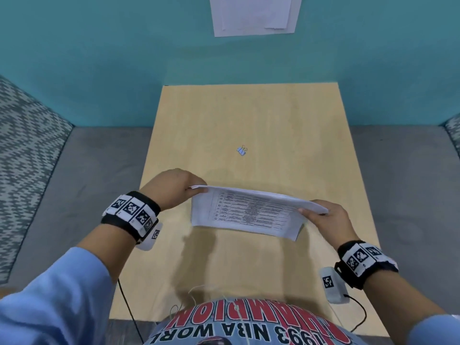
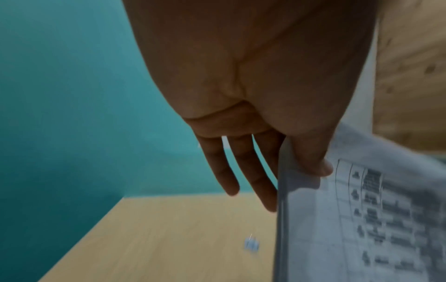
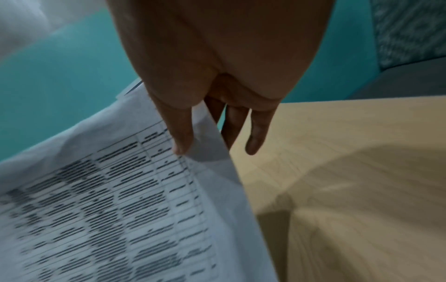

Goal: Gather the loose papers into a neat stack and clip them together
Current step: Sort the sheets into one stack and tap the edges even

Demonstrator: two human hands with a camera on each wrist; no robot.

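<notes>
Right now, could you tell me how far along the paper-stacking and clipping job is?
Gathering looks done: the printed papers are together in one stack. In hand: the left hand and right hand each pinch one end, holding it above the wooden table, edges not fully flush. Left: squaring, then fitting the binder clip, which lies untouched on the table.

Head view looks steeply down on the table [image 1: 249,115]; both blurry wrist views, seemingly close, share it.

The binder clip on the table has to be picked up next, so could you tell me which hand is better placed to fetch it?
Probably the left hand: it pinches the papers at their left end, nearer the binder clip than the right hand, which could hold the stack alone.
</notes>
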